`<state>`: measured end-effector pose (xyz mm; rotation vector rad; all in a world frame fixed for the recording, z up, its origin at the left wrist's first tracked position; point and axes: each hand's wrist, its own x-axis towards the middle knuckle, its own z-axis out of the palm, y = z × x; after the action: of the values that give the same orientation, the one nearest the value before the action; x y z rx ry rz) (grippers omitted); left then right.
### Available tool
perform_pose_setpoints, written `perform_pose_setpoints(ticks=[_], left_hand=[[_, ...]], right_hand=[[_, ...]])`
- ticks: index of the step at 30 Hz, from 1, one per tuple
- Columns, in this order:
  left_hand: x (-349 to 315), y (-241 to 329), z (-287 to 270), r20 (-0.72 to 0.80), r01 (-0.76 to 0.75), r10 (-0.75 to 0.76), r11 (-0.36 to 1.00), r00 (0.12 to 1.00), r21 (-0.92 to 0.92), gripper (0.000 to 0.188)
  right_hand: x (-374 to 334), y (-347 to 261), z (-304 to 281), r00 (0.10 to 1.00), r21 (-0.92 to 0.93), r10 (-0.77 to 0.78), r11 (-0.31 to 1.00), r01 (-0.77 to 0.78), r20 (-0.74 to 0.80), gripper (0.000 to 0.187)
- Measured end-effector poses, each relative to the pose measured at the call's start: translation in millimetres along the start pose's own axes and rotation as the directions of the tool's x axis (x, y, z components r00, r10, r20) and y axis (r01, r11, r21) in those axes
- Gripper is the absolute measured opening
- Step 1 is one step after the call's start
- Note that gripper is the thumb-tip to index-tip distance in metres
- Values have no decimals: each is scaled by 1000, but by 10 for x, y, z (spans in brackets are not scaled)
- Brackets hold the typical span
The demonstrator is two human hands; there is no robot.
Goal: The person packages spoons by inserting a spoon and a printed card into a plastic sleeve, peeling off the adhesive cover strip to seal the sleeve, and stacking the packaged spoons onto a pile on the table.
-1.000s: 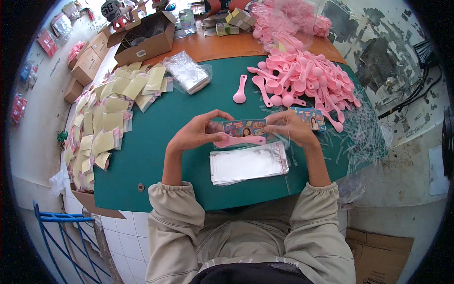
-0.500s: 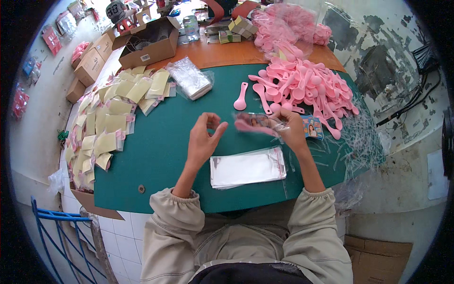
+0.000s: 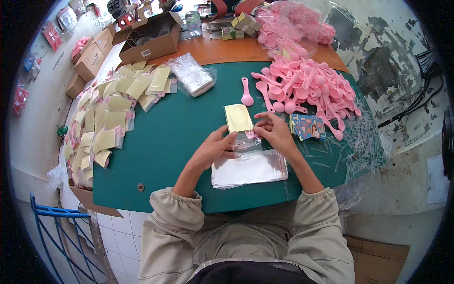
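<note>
A clear plastic bag holding a pale yellow card and part of a pink spoon lies flat between my hands. My left hand grips its left side, thumb on top. With thumb and fingertips together, my right hand pinches the right side beside the spoon. Just below is a stack of clear bags on the green table mat. Small printed cards lie right of my right hand. Beyond them rises a heap of pink spoons, with a single spoon apart at its left.
Filled packets with yellow cards spread along the left side. A bundle of plastic bags sits near the back, before an open cardboard box. Clear plastic strips litter the right edge. A blue metal frame stands lower left.
The bagged spoon has moved from my right hand's grip to lie between both hands, its yellow card now facing up. My left hand has come in and taken hold of the bag.
</note>
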<state>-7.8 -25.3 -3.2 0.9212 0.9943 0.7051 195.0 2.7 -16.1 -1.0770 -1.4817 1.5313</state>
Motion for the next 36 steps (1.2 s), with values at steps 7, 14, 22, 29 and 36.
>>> perform_pose_setpoints(ticks=[7,14,22,29,36], left_hand=[[-207,8,-120,11,-11,10,998,1000,61,57],[-270,41,-106,-15,-98,105,966,994,239,66],[-180,-64,-75,-97,-153,197,927,976,342,64],[-79,-82,-194,-195,-207,245,958,950,199,46],[-113,2,-118,-63,-120,124,990,990,71,15]], right_hand=[[-92,-145,189,882,-668,-469,672,321,-48,18],[-212,-185,427,856,-490,-379,705,513,351,19],[-210,-177,462,857,-508,-365,694,511,363,15],[-177,-305,67,850,-206,-365,862,462,379,15],[-111,-264,-219,952,520,-204,801,296,-228,25]])
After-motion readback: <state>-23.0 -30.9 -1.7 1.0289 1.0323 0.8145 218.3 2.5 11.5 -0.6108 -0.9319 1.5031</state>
